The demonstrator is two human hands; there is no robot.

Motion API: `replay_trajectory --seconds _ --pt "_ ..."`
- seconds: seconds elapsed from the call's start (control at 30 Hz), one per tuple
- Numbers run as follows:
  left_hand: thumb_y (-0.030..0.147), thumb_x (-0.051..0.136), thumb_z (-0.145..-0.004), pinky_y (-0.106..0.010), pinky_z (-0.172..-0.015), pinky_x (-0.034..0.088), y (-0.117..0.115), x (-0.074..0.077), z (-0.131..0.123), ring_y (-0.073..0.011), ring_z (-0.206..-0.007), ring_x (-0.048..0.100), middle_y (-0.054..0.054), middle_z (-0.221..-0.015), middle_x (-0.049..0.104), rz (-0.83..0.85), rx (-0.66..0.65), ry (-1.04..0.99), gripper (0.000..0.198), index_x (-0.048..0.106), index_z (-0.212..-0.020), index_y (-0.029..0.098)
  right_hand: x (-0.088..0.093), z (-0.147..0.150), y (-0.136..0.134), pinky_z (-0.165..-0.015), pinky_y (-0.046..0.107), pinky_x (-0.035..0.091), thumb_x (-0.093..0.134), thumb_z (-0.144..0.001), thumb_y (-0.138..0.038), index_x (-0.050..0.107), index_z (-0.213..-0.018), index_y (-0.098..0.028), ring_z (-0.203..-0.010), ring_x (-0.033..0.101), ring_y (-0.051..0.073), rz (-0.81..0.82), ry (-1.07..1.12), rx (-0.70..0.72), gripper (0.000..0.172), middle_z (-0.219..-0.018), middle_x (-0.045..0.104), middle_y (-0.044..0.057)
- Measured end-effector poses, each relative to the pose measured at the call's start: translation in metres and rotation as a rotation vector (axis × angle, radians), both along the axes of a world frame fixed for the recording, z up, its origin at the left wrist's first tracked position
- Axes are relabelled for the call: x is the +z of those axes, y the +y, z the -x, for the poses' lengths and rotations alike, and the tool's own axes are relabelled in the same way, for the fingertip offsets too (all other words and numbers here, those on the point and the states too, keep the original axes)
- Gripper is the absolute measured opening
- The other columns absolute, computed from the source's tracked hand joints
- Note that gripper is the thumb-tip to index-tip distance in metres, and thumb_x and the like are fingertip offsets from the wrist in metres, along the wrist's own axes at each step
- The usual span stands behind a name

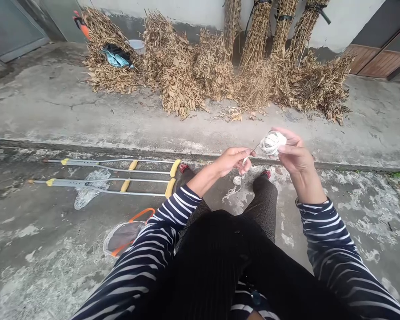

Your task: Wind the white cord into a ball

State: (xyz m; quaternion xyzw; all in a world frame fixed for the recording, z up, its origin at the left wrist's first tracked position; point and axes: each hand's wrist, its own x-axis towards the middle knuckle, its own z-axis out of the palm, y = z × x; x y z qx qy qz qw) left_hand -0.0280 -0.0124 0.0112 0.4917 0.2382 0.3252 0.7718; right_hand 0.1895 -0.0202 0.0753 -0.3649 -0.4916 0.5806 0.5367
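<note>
My right hand (295, 153) is closed round a white ball of wound string (272, 143), held up in front of me. My left hand (232, 161) pinches the loose end of that string (250, 153), which runs taut from the ball to my fingers. Below the left hand a short tangled tail of string (234, 186) hangs down. Both arms wear dark sleeves with white stripes. I sit with my legs in dark trousers stretched forward, red shoe tips (183, 168) showing past my knees.
Two metal crutches with yellow pads (120, 177) lie on the concrete to my left. A clear bag with orange handles (126, 233) lies near my left elbow. Bundles of dry brown stalks (216, 71) are stacked along the far wall, beyond a low concrete step (86, 149).
</note>
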Motion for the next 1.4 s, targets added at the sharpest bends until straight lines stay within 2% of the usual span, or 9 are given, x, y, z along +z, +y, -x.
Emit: replay_trajectory --seconds 0.2,0.33,0.5,0.67,0.8,0.9,1.1,1.2,1.4 --pt "0.066 0.069 -0.089 -0.021 -0.046 0.046 -0.020 0.002 -0.004 -0.0103 -0.048 0.061 -0.001 -0.066 0.070 -0.109 0.026 0.021 0.056 0.061 -0.108 0.013 0.000 0.009 0.001 -0.053 0.029 0.061 0.100 -0.053 -0.026 0.082 -0.092 -0.027 -0.071 0.070 0.016 -0.039 -0.072 -0.084 0.043 -0.089 0.079 0.000" --pt "0.063 0.070 -0.089 -0.020 -0.044 0.045 -0.019 -0.001 -0.006 -0.0096 -0.044 0.060 -0.002 -0.065 0.070 -0.139 0.031 0.096 0.053 0.062 -0.103 0.013 0.003 0.014 -0.001 -0.062 0.032 0.065 0.100 -0.058 -0.028 0.080 -0.094 -0.025 -0.077 0.072 0.017 -0.022 -0.146 -0.098 0.042 -0.096 0.079 0.002" --pt "0.057 0.068 -0.093 -0.019 -0.041 0.042 -0.015 -0.008 -0.009 -0.0086 -0.039 0.056 -0.001 -0.059 0.067 -0.111 0.141 0.150 0.045 0.064 -0.096 0.012 -0.003 0.019 -0.001 -0.069 0.036 0.067 0.098 -0.064 -0.038 0.075 -0.102 -0.023 -0.080 0.073 0.019 -0.058 -0.232 -0.100 0.047 -0.098 0.078 0.003" --pt "0.059 0.066 -0.093 -0.020 -0.051 0.053 -0.017 -0.013 -0.011 -0.0123 -0.063 0.070 -0.009 -0.081 0.074 -0.146 0.221 0.113 0.049 0.068 -0.088 0.011 -0.023 0.029 -0.001 -0.080 0.038 0.067 0.094 -0.069 -0.042 0.072 -0.108 -0.021 -0.092 0.073 0.021 -0.175 -0.365 -0.124 0.049 -0.105 0.076 0.006" --pt "0.055 0.067 -0.094 -0.020 -0.059 0.056 -0.019 -0.021 -0.010 -0.0123 -0.072 0.071 -0.011 -0.089 0.076 -0.120 0.292 0.117 0.045 0.070 -0.088 0.010 -0.033 0.039 -0.003 -0.090 0.038 0.065 0.092 -0.071 -0.039 0.071 -0.106 -0.020 -0.100 0.072 0.022 -0.272 -0.385 -0.279 0.045 -0.106 0.074 0.007" --pt "0.049 0.065 -0.097 -0.020 -0.055 0.053 -0.018 -0.030 -0.008 -0.0114 -0.065 0.070 -0.009 -0.083 0.075 -0.063 0.306 0.170 0.040 0.068 -0.089 0.010 -0.031 0.045 -0.009 -0.086 0.035 0.065 0.091 -0.071 -0.039 0.072 -0.107 -0.022 -0.104 0.071 0.023 -0.273 -0.362 -0.357 0.043 -0.109 0.074 0.007" --pt "0.026 0.062 -0.096 -0.015 -0.049 0.044 0.002 -0.043 -0.001 -0.0079 -0.059 0.066 -0.005 -0.076 0.074 -0.089 0.445 0.338 0.025 0.067 -0.076 0.011 -0.020 0.051 -0.018 -0.091 0.039 0.066 0.095 -0.066 -0.037 0.074 -0.105 -0.023 -0.107 0.073 0.024 -0.213 -0.257 -0.297 0.047 -0.109 0.076 0.006" --pt "0.020 0.062 -0.092 -0.015 -0.052 0.048 0.017 -0.042 0.000 -0.0094 -0.066 0.069 -0.008 -0.082 0.076 -0.060 0.477 0.324 0.022 0.068 -0.073 0.011 -0.014 0.051 -0.020 -0.085 0.041 0.068 0.096 -0.065 -0.040 0.074 -0.104 -0.025 -0.102 0.075 0.025 -0.140 -0.177 -0.260 0.047 -0.107 0.078 0.005" --pt "0.026 0.069 -0.089 -0.023 -0.059 0.056 0.027 -0.033 -0.006 -0.0127 -0.065 0.069 -0.011 -0.080 0.075 0.020 0.370 0.254 0.027 0.067 -0.067 0.010 -0.004 0.046 -0.024 -0.084 0.041 0.068 0.099 -0.060 -0.035 0.077 -0.100 -0.024 -0.096 0.077 0.023 -0.048 -0.091 -0.240 0.047 -0.106 0.080 0.004"
